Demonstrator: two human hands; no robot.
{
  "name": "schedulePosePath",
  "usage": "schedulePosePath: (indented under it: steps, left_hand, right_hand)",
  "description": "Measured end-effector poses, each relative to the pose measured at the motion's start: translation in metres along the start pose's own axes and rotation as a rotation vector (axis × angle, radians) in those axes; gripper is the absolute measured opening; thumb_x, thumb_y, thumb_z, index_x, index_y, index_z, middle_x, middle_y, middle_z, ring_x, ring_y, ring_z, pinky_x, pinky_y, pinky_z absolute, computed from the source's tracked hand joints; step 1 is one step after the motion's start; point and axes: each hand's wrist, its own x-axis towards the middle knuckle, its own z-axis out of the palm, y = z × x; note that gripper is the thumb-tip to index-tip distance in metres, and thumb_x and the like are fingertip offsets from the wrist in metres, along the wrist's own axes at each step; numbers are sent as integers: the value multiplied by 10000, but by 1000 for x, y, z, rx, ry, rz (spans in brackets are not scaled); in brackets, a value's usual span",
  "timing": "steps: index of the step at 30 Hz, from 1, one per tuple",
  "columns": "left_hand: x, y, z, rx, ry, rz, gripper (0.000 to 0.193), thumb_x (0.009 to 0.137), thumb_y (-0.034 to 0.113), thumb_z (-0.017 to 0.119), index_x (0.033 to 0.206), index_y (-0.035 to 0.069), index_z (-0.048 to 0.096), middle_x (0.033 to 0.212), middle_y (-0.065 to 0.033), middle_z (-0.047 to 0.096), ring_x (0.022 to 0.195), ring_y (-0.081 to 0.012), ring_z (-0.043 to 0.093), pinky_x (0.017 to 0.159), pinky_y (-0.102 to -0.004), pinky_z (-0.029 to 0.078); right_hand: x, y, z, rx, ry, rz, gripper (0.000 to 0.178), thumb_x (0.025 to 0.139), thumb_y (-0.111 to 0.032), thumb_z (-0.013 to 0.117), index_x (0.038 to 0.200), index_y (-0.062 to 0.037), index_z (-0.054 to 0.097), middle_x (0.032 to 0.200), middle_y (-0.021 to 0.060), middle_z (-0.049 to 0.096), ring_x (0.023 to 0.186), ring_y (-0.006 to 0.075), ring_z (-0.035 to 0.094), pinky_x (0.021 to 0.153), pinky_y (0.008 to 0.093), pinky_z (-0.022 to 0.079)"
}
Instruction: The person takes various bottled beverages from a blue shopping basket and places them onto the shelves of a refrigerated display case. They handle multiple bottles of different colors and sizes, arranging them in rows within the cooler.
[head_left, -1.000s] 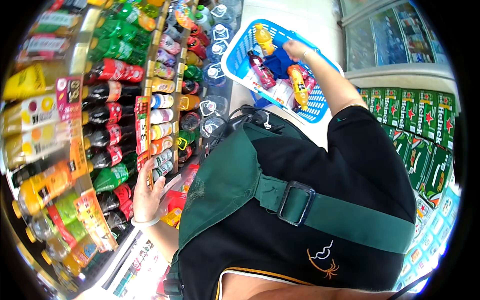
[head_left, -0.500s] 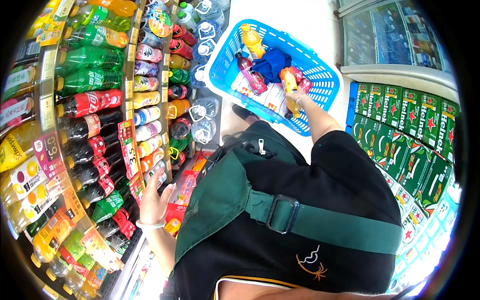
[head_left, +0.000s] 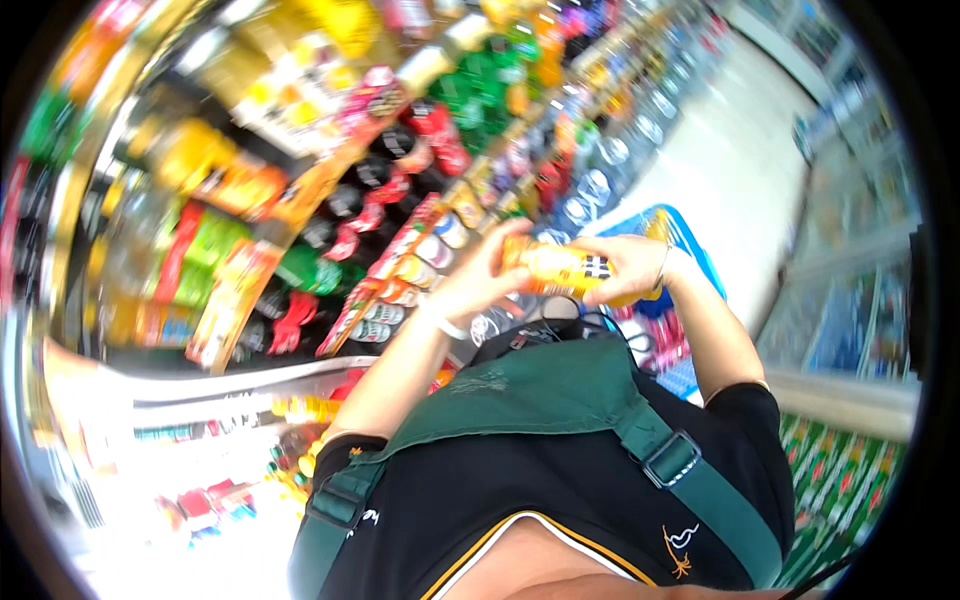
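Observation:
A bottle of orange drink (head_left: pixel 558 267) lies sideways in front of my chest, held between both hands. My right hand (head_left: pixel 634 264) is wrapped round one end of its body. At the other end my left hand (head_left: pixel 478 272) has thumb and fingers closed about the bottle, a white band at its wrist. Beyond my right forearm the blue basket (head_left: pixel 708 262) is partly hidden. A yellow bottle (head_left: pixel 658 226) and pinkish-red bottles (head_left: pixel 664 335) show inside it.
Blurred shelves of drink bottles (head_left: pixel 480 85) run along my left. Large clear water bottles (head_left: pixel 597 188) stand at their foot beside the pale floor (head_left: pixel 745 150). On the right are glass-fronted fridges (head_left: pixel 845 270) and green drink cartons (head_left: pixel 838 480).
My right hand has lifted the orange drink bottle out of the basket to my chest. My left hand has come across from the shelf side onto it. The whole view has turned.

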Motion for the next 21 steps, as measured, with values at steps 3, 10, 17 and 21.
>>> schedulePosePath:
  steps: [3,10,17,21]
  left_hand:
    - [-32,9,-16,-239,169,135,466,787,193,639,1163,103,378,1046,-99,525,801,-178,579,517,-240,497]
    - [-115,26,-44,-495,411,649,496,809,311,597,1216,162,358,1198,-73,463,1061,-254,502,747,-355,503]
    - [-149,61,-49,49,577,754,485,797,288,626,1175,81,405,1148,-59,467,1100,-184,432,928,-335,356]
    - [-171,141,-70,921,1053,858,411,798,186,608,1148,19,473,1128,-88,517,1068,-190,470,944,-315,351]
  right_hand:
    - [31,-69,-25,-242,-95,-2,654,666,-413,679,1176,-81,441,962,136,594,886,251,585,756,338,450]
    - [56,-142,-59,171,172,-339,296,864,-275,532,1072,-74,467,698,0,531,550,54,495,490,197,412]
    - [84,-253,-73,17,438,-795,207,852,-284,554,937,-95,540,668,-39,480,533,30,433,436,183,344]
    - [93,-283,-102,-385,558,-999,258,858,-336,525,977,-110,554,678,-35,489,600,37,459,478,200,377]
